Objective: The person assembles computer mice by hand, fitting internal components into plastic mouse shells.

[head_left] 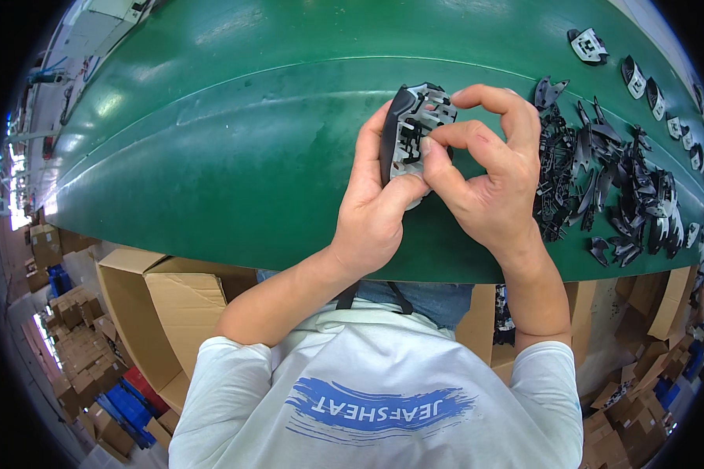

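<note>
A black and light grey plastic shell (400, 133), shaped like a computer mouse housing, is held over the green table with its ribbed inner side showing. My left hand (371, 211) wraps round its left side and lower end, thumb across the bottom. My right hand (493, 168) is at the shell's right side. Its thumb and index finger are pinched together at the inner ribs, and another finger curls near the top edge. Whatever lies between those fingertips is too small or hidden to make out.
To the right on the green table (235, 156) lies a heap of black plastic parts (594, 164). Several black-and-white shells, one a white-backed shell (588, 47), line the far right edge. An open cardboard box (184, 301) stands below the table's near edge at left.
</note>
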A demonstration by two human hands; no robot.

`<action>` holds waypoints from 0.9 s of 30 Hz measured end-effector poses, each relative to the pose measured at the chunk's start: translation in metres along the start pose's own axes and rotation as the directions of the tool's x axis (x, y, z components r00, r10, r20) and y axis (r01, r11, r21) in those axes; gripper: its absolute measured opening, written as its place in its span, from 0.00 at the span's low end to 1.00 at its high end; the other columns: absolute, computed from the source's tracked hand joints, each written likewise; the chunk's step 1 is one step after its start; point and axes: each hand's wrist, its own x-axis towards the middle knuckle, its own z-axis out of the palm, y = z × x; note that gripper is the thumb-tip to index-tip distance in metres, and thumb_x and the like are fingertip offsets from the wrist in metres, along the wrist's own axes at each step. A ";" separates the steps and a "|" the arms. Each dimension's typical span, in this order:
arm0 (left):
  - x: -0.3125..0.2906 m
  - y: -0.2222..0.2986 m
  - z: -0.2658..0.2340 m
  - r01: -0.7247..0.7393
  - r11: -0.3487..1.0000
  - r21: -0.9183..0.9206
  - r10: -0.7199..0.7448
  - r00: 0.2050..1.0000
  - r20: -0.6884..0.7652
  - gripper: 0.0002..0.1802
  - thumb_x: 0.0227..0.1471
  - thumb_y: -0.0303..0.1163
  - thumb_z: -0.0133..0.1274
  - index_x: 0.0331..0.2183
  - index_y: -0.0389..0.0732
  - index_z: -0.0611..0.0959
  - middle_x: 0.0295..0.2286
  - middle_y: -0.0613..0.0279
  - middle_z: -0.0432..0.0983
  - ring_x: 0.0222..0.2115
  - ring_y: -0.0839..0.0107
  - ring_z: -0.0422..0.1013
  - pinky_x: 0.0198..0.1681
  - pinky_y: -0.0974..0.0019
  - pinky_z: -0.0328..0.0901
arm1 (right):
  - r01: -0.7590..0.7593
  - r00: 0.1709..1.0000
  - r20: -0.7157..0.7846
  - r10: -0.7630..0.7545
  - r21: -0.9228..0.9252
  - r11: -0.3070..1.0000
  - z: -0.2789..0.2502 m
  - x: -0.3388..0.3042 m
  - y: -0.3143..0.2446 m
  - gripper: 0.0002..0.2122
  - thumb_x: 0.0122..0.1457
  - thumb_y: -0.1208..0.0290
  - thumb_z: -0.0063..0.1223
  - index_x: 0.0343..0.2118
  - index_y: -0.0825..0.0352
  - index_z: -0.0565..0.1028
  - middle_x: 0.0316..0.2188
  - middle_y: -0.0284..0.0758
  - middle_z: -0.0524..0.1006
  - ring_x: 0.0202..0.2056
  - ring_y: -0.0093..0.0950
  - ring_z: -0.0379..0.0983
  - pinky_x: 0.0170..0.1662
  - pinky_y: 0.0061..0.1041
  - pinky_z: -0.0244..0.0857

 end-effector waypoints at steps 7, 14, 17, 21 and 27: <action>-0.004 -0.001 0.000 0.074 0.997 -0.023 -0.074 0.997 0.013 0.42 0.59 0.17 0.44 0.73 0.39 0.55 0.61 0.57 0.68 0.57 0.70 0.69 0.60 0.64 0.67 | -0.031 0.996 0.086 0.032 -0.010 0.999 -0.007 0.001 -0.004 0.06 0.46 0.72 0.70 0.26 0.60 0.81 0.43 0.32 0.79 0.46 0.37 0.72 0.54 0.42 0.62; -0.008 -0.002 0.009 0.028 0.997 -0.068 -0.030 0.999 -0.019 0.41 0.58 0.16 0.43 0.72 0.41 0.58 0.61 0.55 0.68 0.63 0.63 0.67 0.67 0.57 0.62 | -0.052 0.998 0.030 0.051 0.054 0.997 -0.007 0.000 -0.002 0.05 0.47 0.72 0.70 0.27 0.61 0.82 0.44 0.32 0.79 0.44 0.36 0.72 0.50 0.38 0.65; -0.009 -0.002 0.007 0.017 0.996 -0.082 -0.018 1.000 -0.016 0.41 0.58 0.15 0.43 0.71 0.42 0.58 0.62 0.53 0.68 0.63 0.62 0.66 0.68 0.55 0.61 | -0.030 0.999 0.029 0.029 0.038 0.999 -0.009 0.001 -0.002 0.05 0.47 0.73 0.70 0.27 0.61 0.83 0.45 0.32 0.79 0.44 0.36 0.72 0.49 0.36 0.66; -0.012 -0.003 0.009 -0.027 0.998 -0.050 0.024 0.997 -0.067 0.39 0.59 0.15 0.43 0.71 0.42 0.59 0.60 0.53 0.69 0.61 0.62 0.69 0.66 0.55 0.64 | 0.024 0.997 0.068 -0.025 0.024 0.999 -0.012 0.003 -0.005 0.05 0.47 0.73 0.70 0.28 0.61 0.83 0.45 0.33 0.79 0.43 0.36 0.73 0.47 0.36 0.67; -0.013 -0.007 0.009 -0.109 0.987 0.120 0.128 0.978 -0.165 0.36 0.61 0.16 0.44 0.69 0.38 0.61 0.57 0.56 0.73 0.56 0.68 0.73 0.61 0.61 0.69 | 0.016 0.991 0.134 -0.024 0.065 0.998 -0.010 0.002 -0.006 0.06 0.47 0.73 0.70 0.28 0.62 0.82 0.45 0.35 0.79 0.44 0.37 0.75 0.48 0.36 0.69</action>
